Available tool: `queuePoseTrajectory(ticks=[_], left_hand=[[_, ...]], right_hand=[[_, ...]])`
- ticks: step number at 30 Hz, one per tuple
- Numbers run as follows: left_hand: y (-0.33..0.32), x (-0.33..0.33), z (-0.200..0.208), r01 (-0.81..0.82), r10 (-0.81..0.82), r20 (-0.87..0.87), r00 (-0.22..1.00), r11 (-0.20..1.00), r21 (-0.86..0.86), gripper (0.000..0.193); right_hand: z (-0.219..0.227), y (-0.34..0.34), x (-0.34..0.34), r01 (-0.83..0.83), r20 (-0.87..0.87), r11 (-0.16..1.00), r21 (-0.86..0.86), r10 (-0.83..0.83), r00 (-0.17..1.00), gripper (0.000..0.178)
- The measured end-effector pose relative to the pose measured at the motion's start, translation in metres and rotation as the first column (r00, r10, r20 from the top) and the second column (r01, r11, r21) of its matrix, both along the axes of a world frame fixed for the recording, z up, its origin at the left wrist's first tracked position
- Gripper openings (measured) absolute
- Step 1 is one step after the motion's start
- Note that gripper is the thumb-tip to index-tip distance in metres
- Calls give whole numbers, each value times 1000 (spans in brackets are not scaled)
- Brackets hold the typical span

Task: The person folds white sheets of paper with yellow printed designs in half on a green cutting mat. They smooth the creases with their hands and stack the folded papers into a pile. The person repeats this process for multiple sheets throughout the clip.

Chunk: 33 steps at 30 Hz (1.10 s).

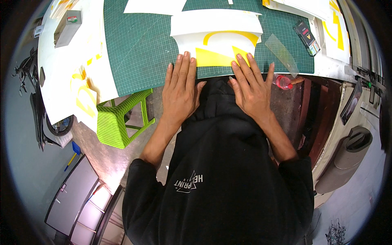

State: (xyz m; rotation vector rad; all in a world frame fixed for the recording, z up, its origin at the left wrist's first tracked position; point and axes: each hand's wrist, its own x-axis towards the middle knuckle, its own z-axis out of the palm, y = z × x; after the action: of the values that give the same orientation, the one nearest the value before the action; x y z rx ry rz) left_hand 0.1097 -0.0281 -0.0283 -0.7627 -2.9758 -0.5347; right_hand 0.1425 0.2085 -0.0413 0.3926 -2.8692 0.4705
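Resting the flat left hand (179, 92), with fingers close together, on the near left corner of a curved white sheet with yellow shapes (216, 41), lying on a green gridded cutting mat (141, 53) at the near edge of the white desk (51, 77). Resting the flat right hand (253, 94), with fingers spread wider, on that sheet's near right corner. Visible farther right: a clear flat strip (281, 54), then a black rectangular box (305, 36) by the mat's right edge.

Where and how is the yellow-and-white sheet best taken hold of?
Probably take the sheet by its two side edges, from left and right together: it looks broad and bowed, and stretches of both edges show uncovered beyond the fingers.
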Motion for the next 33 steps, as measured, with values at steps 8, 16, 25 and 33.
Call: queuePoseTrajectory(ticks=[8, 16, 25, 33], left_hand=[[-2, 2, -4, 13, -13, -26, 1000, 1000, -3, 72], [-11, 0, -11, 41, -39, -40, 998, 999, 33, 70], [-9, 4, -14, 16, -21, -117, 993, 999, -37, 74], [-5, 6, -13, -11, 5, -95, 995, 998, -62, 75]], right_hand=[[1, 0, 0, -1, 20, 1000, -10, 1, 1000, 47], [1, 1, 0, -5, 37, 999, -43, 7, 999, 51], [1, 7, 0, -5, 9, 1000, -27, 5, 1000, 47], [-2, 24, 2, 25, -6, 1000, -11, -25, 1000, 45]])
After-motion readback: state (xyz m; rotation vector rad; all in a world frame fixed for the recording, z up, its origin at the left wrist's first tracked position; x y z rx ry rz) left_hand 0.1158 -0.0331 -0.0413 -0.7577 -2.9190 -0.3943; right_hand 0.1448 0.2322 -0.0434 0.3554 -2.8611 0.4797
